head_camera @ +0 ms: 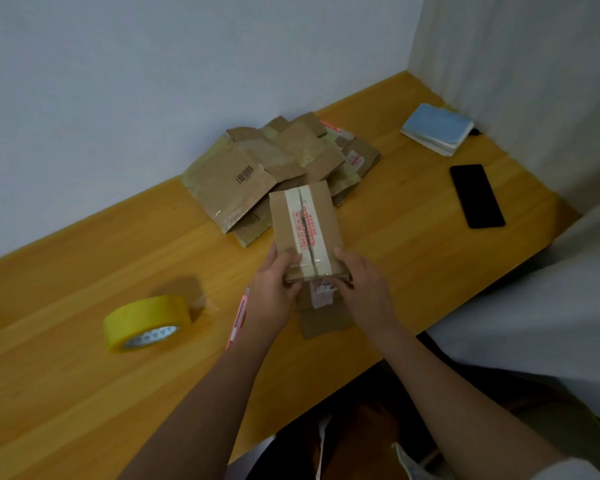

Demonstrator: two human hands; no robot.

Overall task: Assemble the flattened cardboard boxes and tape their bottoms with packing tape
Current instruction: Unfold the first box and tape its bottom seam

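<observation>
One box (303, 223), its seam already taped, is gripped at its near end by the left hand (274, 289) and right hand (364, 289), just in front of the pile (278, 168). The pile remains flattened, so most work is judged left; the tape (146, 322) lies well left of the box.

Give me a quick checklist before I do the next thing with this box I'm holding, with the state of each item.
1. Box held by both hands, left hand and right hand, at its near end: ok.
2. Tape strip already runs along the top seam: ok.
3. Strip stuck down flat at the near end: cannot tell.
4. Yellow tape roll lies on the table, left of the hands: ok.
5. Pink cutter lies beside the left wrist: ok.
6. Pile of flattened boxes waits behind: ok.
</observation>
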